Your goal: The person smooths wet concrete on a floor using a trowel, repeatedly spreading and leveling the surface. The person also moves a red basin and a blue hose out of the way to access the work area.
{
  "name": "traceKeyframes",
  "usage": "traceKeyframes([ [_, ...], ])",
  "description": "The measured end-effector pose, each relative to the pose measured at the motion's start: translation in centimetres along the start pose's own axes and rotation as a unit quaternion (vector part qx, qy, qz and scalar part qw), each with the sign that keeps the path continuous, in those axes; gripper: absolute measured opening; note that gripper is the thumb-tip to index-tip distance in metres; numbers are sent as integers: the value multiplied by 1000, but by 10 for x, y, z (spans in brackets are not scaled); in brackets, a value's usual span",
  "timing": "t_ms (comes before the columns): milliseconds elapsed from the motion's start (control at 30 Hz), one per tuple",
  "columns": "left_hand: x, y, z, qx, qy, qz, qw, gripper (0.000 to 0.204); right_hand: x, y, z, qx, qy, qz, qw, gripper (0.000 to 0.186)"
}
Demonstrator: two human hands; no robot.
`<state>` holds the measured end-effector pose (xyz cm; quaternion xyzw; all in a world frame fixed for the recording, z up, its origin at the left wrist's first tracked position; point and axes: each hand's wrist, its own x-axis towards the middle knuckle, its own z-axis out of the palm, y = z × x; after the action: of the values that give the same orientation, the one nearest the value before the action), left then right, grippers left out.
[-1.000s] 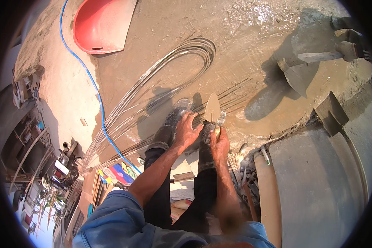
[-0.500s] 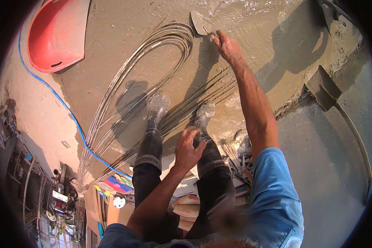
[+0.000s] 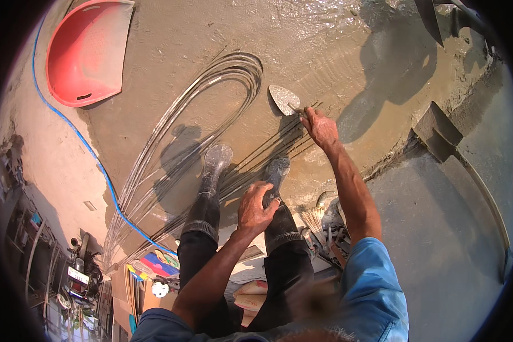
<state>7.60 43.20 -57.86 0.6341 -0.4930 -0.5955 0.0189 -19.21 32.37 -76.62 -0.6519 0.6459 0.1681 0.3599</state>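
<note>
My right hand point(image 3: 320, 128) is closed round the handle of a pointed trowel point(image 3: 283, 100), out in front of my boots. The mortar-smeared blade points up and left, over wet grey mortar point(image 3: 319, 68); I cannot tell whether it touches. Nothing is held in my left hand point(image 3: 255, 209), which hovers over my right boot with its fingers loosely apart. Just left of the trowel lies a looped bundle of thin metal rods or wire point(image 3: 248, 60), and its straight ends pass under my boots point(image 3: 216, 159).
A red plastic scoop-shaped tub point(image 3: 88, 54) stands at the far left, beside a blue hose point(image 3: 77, 132). A long-handled shovel point(image 3: 440, 134) rests at the right along the mortar's edge. A motorcycle point(image 3: 80, 273) and stacked goods are at lower left; sticks and tools point(image 3: 325, 228) lie near my right leg.
My right hand has drawn the trowel back toward me, and the blade now shows more of its flat face. My left hand has stayed near my right leg, its fingers still apart.
</note>
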Motion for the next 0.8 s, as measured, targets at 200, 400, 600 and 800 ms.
traceKeyframes([
  [200,7,4,-5,-36,7,-14,999,45,48,54,-22,108,250,122,954,38],
  [400,-13,-16,0,13,20,-22,999,49,-15,33,-35,572,136,189,786,33],
  [600,-59,-36,-75,88,38,-20,995,51,-226,38,50,245,28,162,956,40],
  [800,-120,-74,-217,66,189,-129,971,53,-391,0,-22,279,-12,195,940,41],
])
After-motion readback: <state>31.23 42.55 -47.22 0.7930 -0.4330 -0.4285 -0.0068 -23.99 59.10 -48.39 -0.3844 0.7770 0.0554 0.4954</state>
